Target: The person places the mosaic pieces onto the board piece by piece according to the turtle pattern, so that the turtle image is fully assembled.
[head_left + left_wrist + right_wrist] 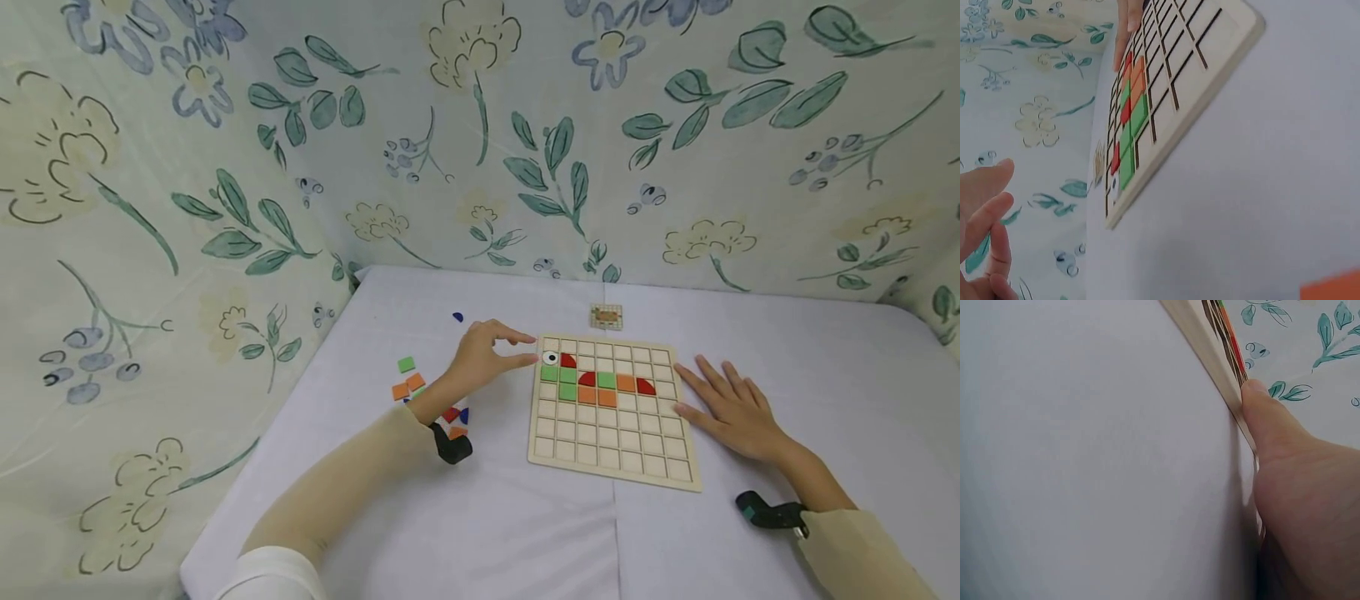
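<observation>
A wooden grid board [600, 433] lies on the white-covered table, with several colored tiles in its upper rows. At its upper left sits a white eye tile [551, 358], beside a red curved tile [567, 361]. Green tiles [567, 392] and orange tiles [607, 398] run below and to the right. My left hand [480, 357] hovers just off the board's upper left edge, thumb and index finger apart with nothing between them. Spread out on the table, my right hand [738, 414] touches the board's right edge with its thumb [1259, 403] and index finger.
Left of the board lie loose tiles: a green one [406, 364], orange ones [401, 392], a red one [451, 413] and blue ones, partly behind the left wrist. A blue half-round piece [457, 317] lies farther back. Behind the board is a small patterned card [606, 317]; flowered cloth [480, 183] surrounds the table.
</observation>
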Available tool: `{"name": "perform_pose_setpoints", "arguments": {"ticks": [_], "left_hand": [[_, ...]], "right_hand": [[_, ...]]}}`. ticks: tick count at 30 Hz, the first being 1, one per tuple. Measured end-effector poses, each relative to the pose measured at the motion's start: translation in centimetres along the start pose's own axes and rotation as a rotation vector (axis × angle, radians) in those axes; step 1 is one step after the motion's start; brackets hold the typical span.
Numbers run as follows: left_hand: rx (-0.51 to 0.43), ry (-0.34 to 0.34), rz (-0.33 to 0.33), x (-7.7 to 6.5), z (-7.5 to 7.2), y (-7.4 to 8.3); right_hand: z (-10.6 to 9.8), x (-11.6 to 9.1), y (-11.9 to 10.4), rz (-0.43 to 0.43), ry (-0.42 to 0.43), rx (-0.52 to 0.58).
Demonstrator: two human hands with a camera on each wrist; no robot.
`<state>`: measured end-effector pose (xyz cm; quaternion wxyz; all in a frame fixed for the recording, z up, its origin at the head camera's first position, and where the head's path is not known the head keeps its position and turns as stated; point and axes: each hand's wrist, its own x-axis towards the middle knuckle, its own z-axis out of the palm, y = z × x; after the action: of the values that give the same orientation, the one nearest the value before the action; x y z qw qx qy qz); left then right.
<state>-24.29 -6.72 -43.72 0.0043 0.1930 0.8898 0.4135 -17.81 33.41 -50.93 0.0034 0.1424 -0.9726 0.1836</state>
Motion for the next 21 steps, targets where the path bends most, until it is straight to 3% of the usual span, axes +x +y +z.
{"name": "perform_pose_setpoints", "arguments": {"ticks": [6,14,21], "left_hand": [[-0.007,0.027,-0.022,-1.0,-3.4,-3.9],[0.024,0.053,-0.097,-3.4,-8.1,-9.7],[0.047,0.053,-0.167,-5.4,-11.1,-13.2]], "right_hand": [[0.1,0.0,0.1,0.009,0.002,-0.005],[0.4,0.0,0.0,0.005,0.001,-0.006],[0.5,0.0,0.0,0.0,0.018,0.01]]}}
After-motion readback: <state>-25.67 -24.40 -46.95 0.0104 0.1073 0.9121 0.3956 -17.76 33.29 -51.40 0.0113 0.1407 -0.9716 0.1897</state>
